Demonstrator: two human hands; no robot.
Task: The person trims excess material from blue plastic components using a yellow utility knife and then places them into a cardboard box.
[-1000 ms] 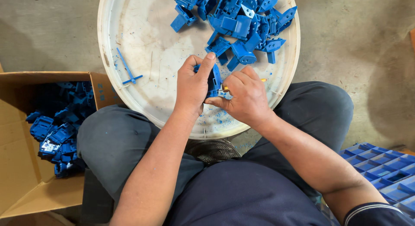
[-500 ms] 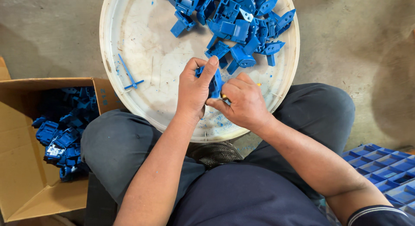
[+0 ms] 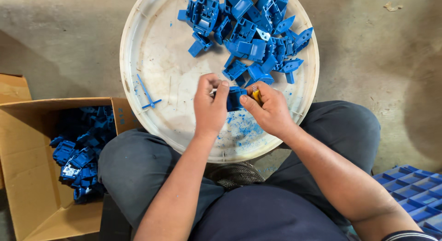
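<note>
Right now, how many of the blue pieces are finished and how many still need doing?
Done, it seems: a heap of blue parts lies in the cardboard box. In hand: the left hand and right hand grip one blue piece, the right also pinching a small yellow tool. Left: a pile of blue pieces waits on the round white tray. Exact counts aren't possible.

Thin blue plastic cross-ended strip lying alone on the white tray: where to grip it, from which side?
Pinch the thin blue plastic strip mid-shaft, from above, fingers across its width. It lies flat and alone on the round white tray, left of the left hand; the crossbar end is awkward.
</note>
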